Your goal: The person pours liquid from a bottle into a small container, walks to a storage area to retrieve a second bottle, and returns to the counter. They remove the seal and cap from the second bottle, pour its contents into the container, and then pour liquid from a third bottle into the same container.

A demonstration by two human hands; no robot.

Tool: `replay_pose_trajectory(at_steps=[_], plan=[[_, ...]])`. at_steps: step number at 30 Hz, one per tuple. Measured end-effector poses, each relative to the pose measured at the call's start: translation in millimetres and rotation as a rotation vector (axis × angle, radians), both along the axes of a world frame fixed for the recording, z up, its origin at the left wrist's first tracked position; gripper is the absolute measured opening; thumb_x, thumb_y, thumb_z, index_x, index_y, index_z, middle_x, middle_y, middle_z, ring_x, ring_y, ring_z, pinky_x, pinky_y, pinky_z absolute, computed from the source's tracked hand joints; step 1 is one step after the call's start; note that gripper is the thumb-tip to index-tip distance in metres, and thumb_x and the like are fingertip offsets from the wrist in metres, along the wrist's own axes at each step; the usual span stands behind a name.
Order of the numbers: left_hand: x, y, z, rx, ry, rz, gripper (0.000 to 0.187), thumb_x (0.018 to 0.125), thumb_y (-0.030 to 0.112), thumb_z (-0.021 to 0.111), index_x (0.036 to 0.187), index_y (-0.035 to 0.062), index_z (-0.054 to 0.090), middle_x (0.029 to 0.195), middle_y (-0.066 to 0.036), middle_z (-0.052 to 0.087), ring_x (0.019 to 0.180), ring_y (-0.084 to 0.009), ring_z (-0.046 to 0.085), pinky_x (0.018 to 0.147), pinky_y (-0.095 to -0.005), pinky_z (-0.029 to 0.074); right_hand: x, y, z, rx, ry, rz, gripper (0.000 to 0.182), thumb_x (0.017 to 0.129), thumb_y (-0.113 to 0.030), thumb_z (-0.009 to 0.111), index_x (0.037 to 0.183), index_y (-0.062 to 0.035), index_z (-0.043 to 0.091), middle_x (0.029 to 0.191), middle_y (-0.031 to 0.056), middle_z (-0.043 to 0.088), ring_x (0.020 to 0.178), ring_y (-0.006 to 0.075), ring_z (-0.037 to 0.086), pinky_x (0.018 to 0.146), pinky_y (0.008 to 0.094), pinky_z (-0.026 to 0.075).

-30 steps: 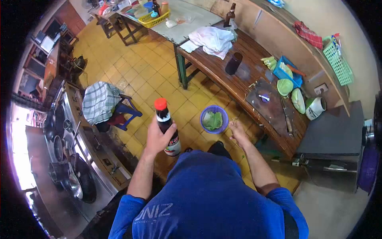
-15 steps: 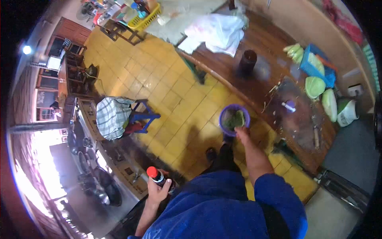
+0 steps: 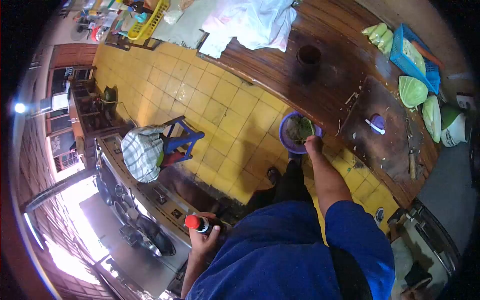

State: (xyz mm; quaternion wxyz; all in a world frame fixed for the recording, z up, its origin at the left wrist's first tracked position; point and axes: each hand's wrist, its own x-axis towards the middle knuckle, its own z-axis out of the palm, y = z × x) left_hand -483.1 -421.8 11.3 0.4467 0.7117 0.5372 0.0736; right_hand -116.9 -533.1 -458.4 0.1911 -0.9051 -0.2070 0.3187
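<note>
Bottle (image 3: 203,225) | red cap (image 3: 192,221) toward stove (image 3: 115,250) | axis crosswise | left fingers (image 3: 215,232) clamped round it, right fingers (image 3: 312,141) gripping bowl (image 3: 283,140)

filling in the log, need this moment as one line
left hand: holds bottle | bottle: red cap on | right hand: at rim of bowl, grip unclear | bowl: greens inside | knife: on board

No readable text or labels anywhere.

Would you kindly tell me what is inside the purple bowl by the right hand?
Green, leafy-looking contents show inside the purple bowl; whatever lies beneath them is covered.
</note>
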Motion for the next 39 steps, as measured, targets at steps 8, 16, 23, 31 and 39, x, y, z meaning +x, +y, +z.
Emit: replay_pose_trajectory(at_steps=[8, 16, 23, 31, 39], plan=[[1, 48, 4, -0.013, 0.015, -0.128, 0.035, 0.074, 0.008, 0.071, 0.106, 0.0025, 0.058, 0.098, -0.008, 0.062, 0.089, -0.0174, 0.058, 0.081, -0.0324, 0.046, 11, 9, 13, 0.022, -0.120, -0.033, 0.013, 0.073, -0.016, 0.070, 0.083, -0.0087, 0.072, 0.086, 0.0116, 0.071, 0.073, 0.0283, 0.069, 0.073, 0.0402, 0.055], [-16, 151, 0, 0.078, -0.095, -0.403, 0.031, 0.075, 0.013, 0.072, 0.102, 0.0016, 0.060, 0.092, -0.009, 0.063, 0.086, -0.0185, 0.061, 0.078, -0.0341, 0.049, -8, 32, 78, 0.306, 0.348, -1.120, 0.013, 0.078, 0.006, 0.062, 0.091, 0.0036, 0.063, 0.069, 0.0125, 0.063, 0.047, 0.0202, 0.059, 0.038, 0.0285, 0.045], [-35, 231, -1, 0.174, -0.214, -0.595, 0.027, 0.075, 0.014, 0.073, 0.096, 0.0016, 0.063, 0.078, -0.009, 0.062, 0.072, -0.0222, 0.062, 0.070, -0.0335, 0.049, -37, 31, 97, 0.325, 0.172, -1.032, 0.010, 0.079, 0.003, 0.062, 0.088, 0.0005, 0.062, 0.065, 0.0106, 0.062, 0.046, 0.0177, 0.059, 0.038, 0.0292, 0.046], [-51, 269, -18, -0.051, -0.341, -0.499, 0.046, 0.076, 0.020, 0.078, 0.114, 0.0058, 0.056, 0.089, -0.014, 0.064, 0.082, -0.0301, 0.065, 0.076, -0.0366, 0.051, -40, 38, 145, 0.517, 0.275, -0.988, 0.022, 0.087, -0.025, 0.068, 0.078, -0.0071, 0.058, 0.060, 0.0059, 0.057, 0.048, 0.0157, 0.056, 0.039, 0.0294, 0.042], [13, 261, 25, 0.275, 0.120, -0.856, 0.049, 0.075, 0.033, 0.074, 0.113, 0.0087, 0.055, 0.095, -0.019, 0.067, 0.086, -0.0394, 0.066, 0.075, -0.0480, 0.053, -148, 193, 442, 0.808, -0.300, 0.256, 0.041, 0.097, -0.038, 0.049, 0.076, -0.0034, 0.059, 0.066, 0.0073, 0.058, 0.061, 0.0241, 0.059, 0.057, 0.0397, 0.045]])
